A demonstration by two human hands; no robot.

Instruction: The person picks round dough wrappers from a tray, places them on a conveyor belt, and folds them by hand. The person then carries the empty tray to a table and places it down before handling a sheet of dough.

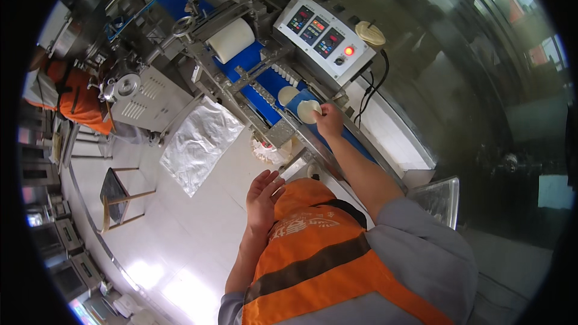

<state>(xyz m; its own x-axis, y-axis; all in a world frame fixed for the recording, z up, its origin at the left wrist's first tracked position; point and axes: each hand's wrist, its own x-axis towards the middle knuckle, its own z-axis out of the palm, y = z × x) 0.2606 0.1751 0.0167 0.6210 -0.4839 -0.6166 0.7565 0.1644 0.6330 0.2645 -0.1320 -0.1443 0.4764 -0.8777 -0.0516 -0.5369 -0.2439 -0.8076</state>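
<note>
My right hand (329, 123) pinches the edge of a thin, pale dough round (308, 111) above the machine's blue conveyor belt (263, 103). Just beyond it, a second dough round (286, 95) lies on the belt, near a row of white rollers or teeth on a crossbar. In front of my orange apron (307, 232), my left hand (264, 197) is raised away from the machine. Its fingers are loosely bent and apart, and nothing shows in them.
A control box (325, 39) with a lit red button stands beyond the belt; a few pale rounds (369, 33) rest at its right end. A white cylinder (231, 40) sits across the belt. Left are a plastic sheet (201, 141), a chair (117, 195) and another person (84, 99).
</note>
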